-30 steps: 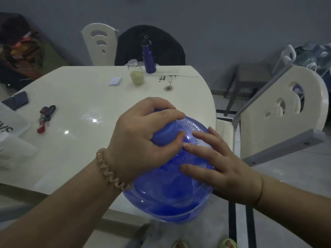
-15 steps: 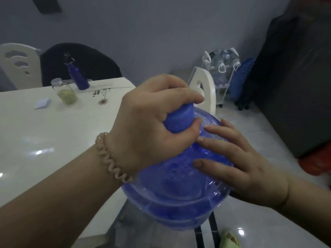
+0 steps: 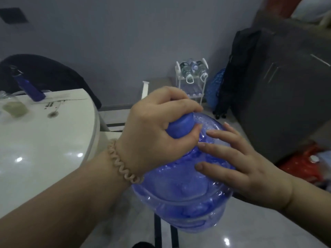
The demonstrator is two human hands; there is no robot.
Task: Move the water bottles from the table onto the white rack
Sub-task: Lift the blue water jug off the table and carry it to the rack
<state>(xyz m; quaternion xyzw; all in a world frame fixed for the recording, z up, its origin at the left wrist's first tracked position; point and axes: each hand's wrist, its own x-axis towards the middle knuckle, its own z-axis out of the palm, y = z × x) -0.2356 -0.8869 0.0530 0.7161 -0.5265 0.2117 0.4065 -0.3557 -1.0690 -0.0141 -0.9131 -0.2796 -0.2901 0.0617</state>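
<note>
A large blue water jug (image 3: 180, 197) hangs in front of me, off the table and above the floor. My left hand (image 3: 154, 129) is clenched around its blue cap and neck. My right hand (image 3: 238, 161) lies flat against the jug's shoulder with fingers spread. The white rack (image 3: 191, 81) stands by the far wall with several clear bottles lying on its top tier. A slim blue bottle (image 3: 28, 85) stands at the far side of the white table (image 3: 44, 144).
A jar of greenish contents (image 3: 14, 106) sits on the table's left. A black-backed chair (image 3: 59, 74) stands behind the table. A dark cabinet (image 3: 286, 90) and black bag (image 3: 238, 68) stand right of the rack; red items (image 3: 302, 167) lie on the floor.
The view has swung right, away from the table, and the jug has come off the table edge with both hands on it. The rack now sits nearer the middle of the view.
</note>
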